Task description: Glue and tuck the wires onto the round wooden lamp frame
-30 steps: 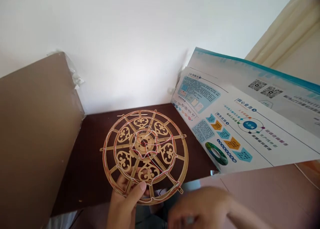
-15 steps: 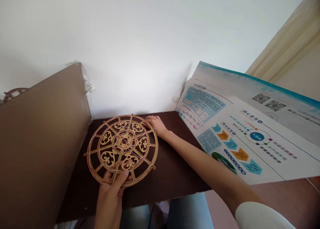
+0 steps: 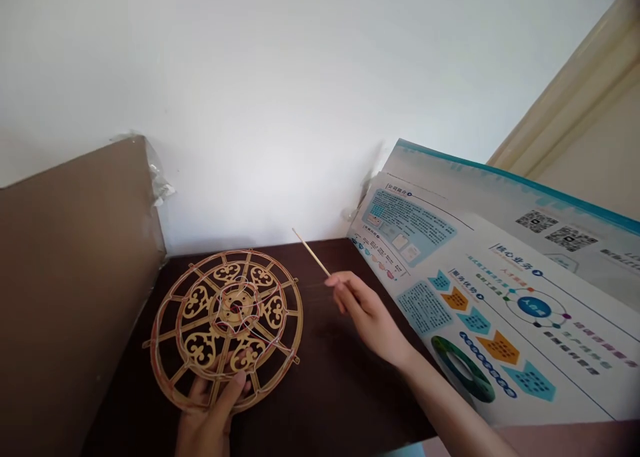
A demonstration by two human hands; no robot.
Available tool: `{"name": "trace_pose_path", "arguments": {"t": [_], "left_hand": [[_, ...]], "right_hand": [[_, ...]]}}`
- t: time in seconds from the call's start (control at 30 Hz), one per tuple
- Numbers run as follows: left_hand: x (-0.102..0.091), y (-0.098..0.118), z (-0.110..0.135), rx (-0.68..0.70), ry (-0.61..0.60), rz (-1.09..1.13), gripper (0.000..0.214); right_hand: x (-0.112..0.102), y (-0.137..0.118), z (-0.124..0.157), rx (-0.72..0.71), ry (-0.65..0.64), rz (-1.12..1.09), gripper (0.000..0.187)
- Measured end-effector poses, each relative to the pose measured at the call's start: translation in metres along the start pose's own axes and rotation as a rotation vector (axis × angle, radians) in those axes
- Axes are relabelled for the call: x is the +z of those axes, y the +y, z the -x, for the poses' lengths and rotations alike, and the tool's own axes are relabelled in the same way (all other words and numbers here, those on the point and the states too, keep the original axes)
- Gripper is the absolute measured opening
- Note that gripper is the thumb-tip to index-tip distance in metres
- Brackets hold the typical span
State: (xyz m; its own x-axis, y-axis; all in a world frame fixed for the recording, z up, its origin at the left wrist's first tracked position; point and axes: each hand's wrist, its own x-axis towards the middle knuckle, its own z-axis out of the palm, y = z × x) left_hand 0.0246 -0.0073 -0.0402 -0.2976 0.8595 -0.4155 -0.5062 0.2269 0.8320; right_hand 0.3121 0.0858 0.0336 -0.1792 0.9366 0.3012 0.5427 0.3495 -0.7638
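Round wooden fretwork frame (image 3: 233, 305) strung with thread lies flat on the left of a dark wooden worktop (image 3: 345, 397), its near rim clasped by the left hand (image 3: 207, 414), while the right hand (image 3: 369, 316), well apart and nearer the worktop's back edge, pinches a thin wooden stick (image 3: 311, 252) slanting back and left.

Honey-gold fretwork on dark brown

At seven o'clock, your wooden wheel (image 3: 234, 305) shows heart-shaped scrolls wound with red and white threads (image 3: 231, 285); at four o'clock, a white brochure (image 3: 565, 350) carries teal and orange panels; the board (image 3: 340, 390) beneath is dark brown.
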Motion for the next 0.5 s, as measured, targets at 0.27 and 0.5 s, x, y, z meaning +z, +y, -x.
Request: {"name": "trace_pose_path", "arguments": {"t": [0.27, 0.5], "left_hand": [[0.018, 0.008, 0.012, -0.014, 0.082, 0.042, 0.055], [0.041, 0.020, 0.026, 0.148, 0.072, 0.033, 0.053]], "right_hand": [[-0.027, -0.041, 0.047, 0.109, 0.128, -1.118, 0.037], [0.006, -0.051, 0.013, 0.285, 0.206, -1.163, 0.061]]}}
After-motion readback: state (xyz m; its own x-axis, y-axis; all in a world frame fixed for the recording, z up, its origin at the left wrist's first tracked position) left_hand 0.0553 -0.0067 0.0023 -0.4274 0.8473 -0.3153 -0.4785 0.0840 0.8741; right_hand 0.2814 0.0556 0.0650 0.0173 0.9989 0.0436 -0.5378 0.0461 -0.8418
